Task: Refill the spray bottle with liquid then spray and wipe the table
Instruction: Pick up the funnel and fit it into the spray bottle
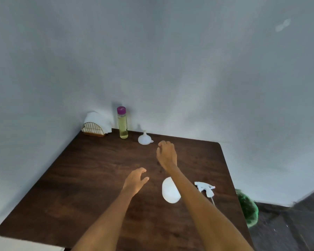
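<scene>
On the dark wooden table a tall clear bottle of yellowish liquid with a purple cap stands at the back by the wall. A small white funnel sits upside down to its right. The white spray bottle body lies on its side, partly hidden by my right forearm. Its white trigger head with dip tube lies apart, to the right. My right hand hovers just right of the funnel, fingers loosely curled, holding nothing. My left hand hovers over the table's middle, relaxed and empty.
A wire holder with white napkins stands at the back left corner against the grey wall. A green bag sits on the dark floor beyond the table's right edge.
</scene>
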